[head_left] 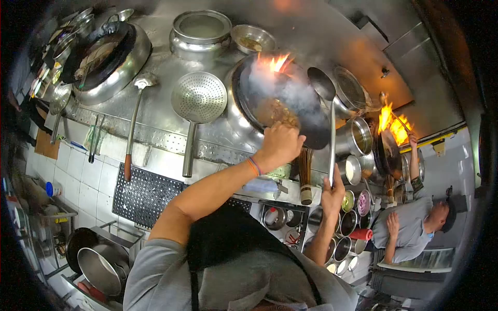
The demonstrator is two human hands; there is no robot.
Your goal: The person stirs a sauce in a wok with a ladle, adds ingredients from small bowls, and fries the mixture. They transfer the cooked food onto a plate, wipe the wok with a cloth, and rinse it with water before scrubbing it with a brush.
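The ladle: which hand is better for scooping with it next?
Probably the right hand: it grips the ladle by its handle, bowl near the smoky wok. The left hand is closed on the wok's near edge.

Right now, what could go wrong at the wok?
1. Burn: the bare left hand is closed at the near rim of the wok, with flames at the far side; a flare might reach it.
2. Scorching: smoke partly veils the food, so browning could be misjudged.
3. Knock: the right hand holds the ladle up; a swing might clip the steel pot beside it.
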